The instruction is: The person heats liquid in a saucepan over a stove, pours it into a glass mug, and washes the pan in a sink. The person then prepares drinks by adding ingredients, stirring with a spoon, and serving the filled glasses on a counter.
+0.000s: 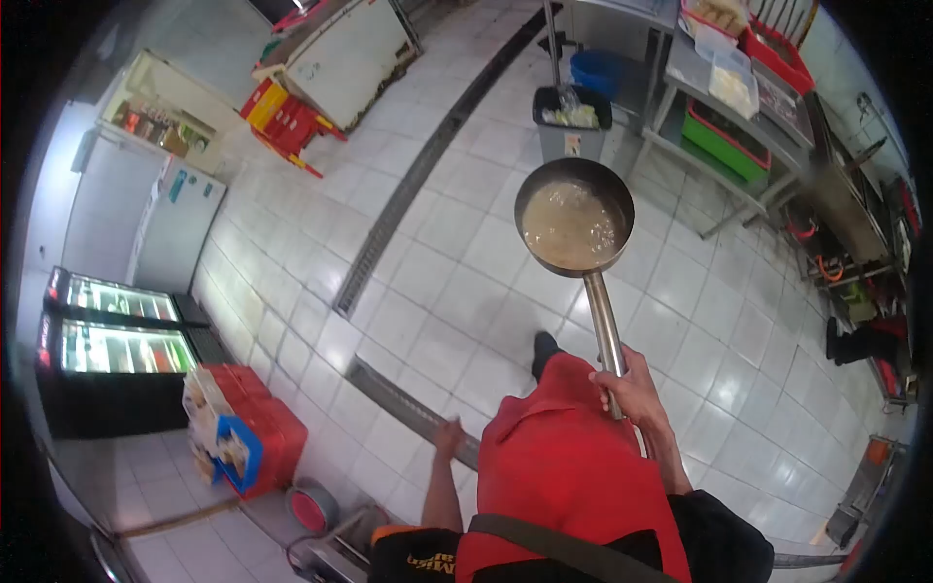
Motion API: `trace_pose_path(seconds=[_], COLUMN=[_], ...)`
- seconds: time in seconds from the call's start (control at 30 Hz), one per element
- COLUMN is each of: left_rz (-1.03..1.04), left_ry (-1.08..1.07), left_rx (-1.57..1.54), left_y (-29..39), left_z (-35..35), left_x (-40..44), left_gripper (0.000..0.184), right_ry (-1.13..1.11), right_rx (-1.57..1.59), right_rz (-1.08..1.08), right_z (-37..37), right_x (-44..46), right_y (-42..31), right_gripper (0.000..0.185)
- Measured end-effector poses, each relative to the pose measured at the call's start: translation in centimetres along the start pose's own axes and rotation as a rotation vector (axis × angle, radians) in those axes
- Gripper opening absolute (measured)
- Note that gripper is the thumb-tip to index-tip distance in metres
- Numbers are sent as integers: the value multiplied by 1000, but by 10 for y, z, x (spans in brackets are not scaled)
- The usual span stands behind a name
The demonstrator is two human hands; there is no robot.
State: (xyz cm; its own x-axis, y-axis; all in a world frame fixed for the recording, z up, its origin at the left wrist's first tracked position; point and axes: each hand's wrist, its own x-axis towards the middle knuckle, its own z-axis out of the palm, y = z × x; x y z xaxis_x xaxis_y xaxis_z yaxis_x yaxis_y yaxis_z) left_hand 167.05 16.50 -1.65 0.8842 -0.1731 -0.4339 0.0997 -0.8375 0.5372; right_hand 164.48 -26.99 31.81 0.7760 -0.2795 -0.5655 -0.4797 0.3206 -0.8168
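My right hand is wrapped round the long metal handle of a saucepan. The pan is held out in front of me above the floor, with a cloudy, light brown liquid in it and bubbles on the surface. Down at my other side hangs my left hand, its fingers loosely curled and no object visible in it. That hand is apart from the pan, beside my red apron.
White floor tiles are crossed by drain grates. Ahead stand a grey bin and a metal table with trays. To the left are red crates, a display fridge and a red chair. A person's dark-clothed legs show at right.
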Motion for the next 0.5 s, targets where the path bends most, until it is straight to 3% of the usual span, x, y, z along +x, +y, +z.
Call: trace_pose_path(seconds=[0.03,0.07,0.1,0.13,0.37,0.5], left_rz=[-10,-34,-410,-544,-648,-514], left_ry=[-9,-170,-125,-89,-301,-359], left_rx=[-8,231,-618,-833,-343,-103], left_y=[-73,-10,-18,12,6,-4], left_z=[43,2,17,7,-13,-77], left_x=[15,-11,-10,-22,125,257], left_gripper=[41,40,42,43,42,44], right_ry=[22,49,57,72,123,199], right_rx=[-11,-30,-41,-32,11,78], right_rz=[21,37,12,34,-34,-77], right_z=[7,12,18,26,69,101], right_x=[21,43,63,81,256,352], right_y=[-19,-40,-62,-79,-172,-226], right_gripper=[27,27,27,28,32,32])
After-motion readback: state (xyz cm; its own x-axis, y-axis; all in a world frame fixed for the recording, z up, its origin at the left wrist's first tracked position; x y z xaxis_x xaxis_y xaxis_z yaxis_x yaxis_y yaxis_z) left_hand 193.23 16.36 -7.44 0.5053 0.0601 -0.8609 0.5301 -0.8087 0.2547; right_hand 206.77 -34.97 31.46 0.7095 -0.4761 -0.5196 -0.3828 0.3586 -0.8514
